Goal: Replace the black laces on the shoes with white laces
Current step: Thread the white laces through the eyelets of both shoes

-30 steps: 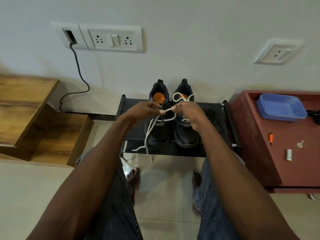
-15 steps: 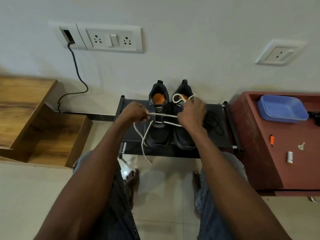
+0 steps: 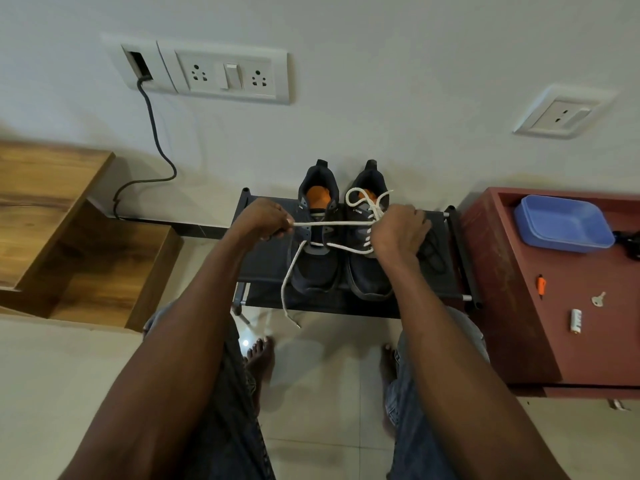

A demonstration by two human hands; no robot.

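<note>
While a white lace (image 3: 332,223) stretches taut above the left shoe (image 3: 317,237) on the black rack (image 3: 263,268), the left hand (image 3: 263,218) pinches one end and the right hand (image 3: 398,233) grips the other. Beside it, the right shoe (image 3: 367,268) already carries a white lace, and black laces (image 3: 431,252) lie on the rack. On the red desk (image 3: 540,341), a blue tray (image 3: 562,223) holds nothing visible.

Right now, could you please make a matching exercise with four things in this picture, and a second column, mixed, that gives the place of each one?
Things:
1. white lace
2. blue tray
3. black laces
4. grey cable

Places:
A. plugged into the wall plate
B. on the red cabinet
C. stretched between the left hand and right hand
D. on the black rack, right of the shoes

Pairs: 1-C, 2-B, 3-D, 4-A
</note>
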